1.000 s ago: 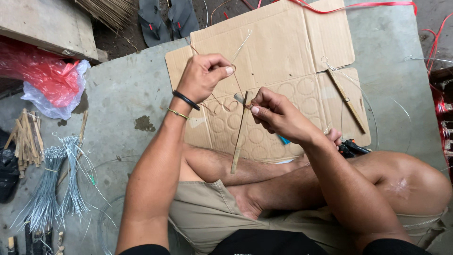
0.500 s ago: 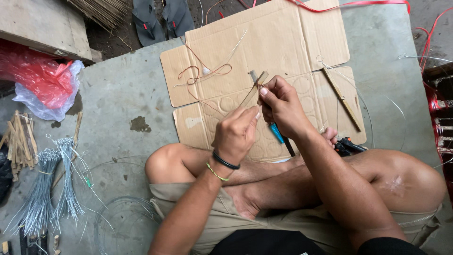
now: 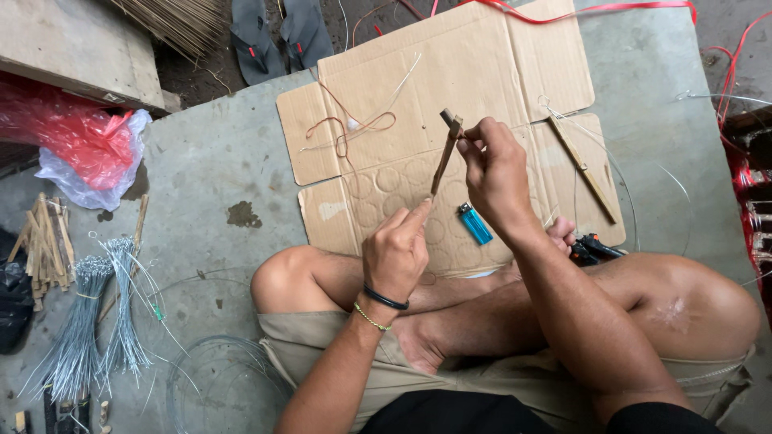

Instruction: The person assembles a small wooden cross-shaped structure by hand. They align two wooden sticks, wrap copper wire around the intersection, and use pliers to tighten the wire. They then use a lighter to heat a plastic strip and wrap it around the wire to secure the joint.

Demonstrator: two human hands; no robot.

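I sit cross-legged on a concrete floor over a flattened cardboard sheet (image 3: 498, 56). My right hand (image 3: 497, 173) pinches the top end of a thin bamboo stick (image 3: 445, 157). My left hand (image 3: 396, 253) grips the stick's lower end, forefinger laid along it. The stick is held tilted above the cardboard. A blue lighter (image 3: 475, 223) lies on the cardboard just below my right hand. Loose orange and pale string (image 3: 354, 128) lies on the cardboard beyond the stick.
A second bamboo stick (image 3: 583, 167) lies at the cardboard's right. Black pliers (image 3: 593, 247) rest by my right knee. Bundles of wire (image 3: 96, 313) and short sticks (image 3: 44, 245) lie at left. A red plastic bag (image 3: 80, 145), sandals (image 3: 281, 32) and red ribbon (image 3: 595, 10) border the area.
My left hand came back from the string on the cardboard and took the lower end of the stick. The stick now stands more upright, with my right hand at its top.
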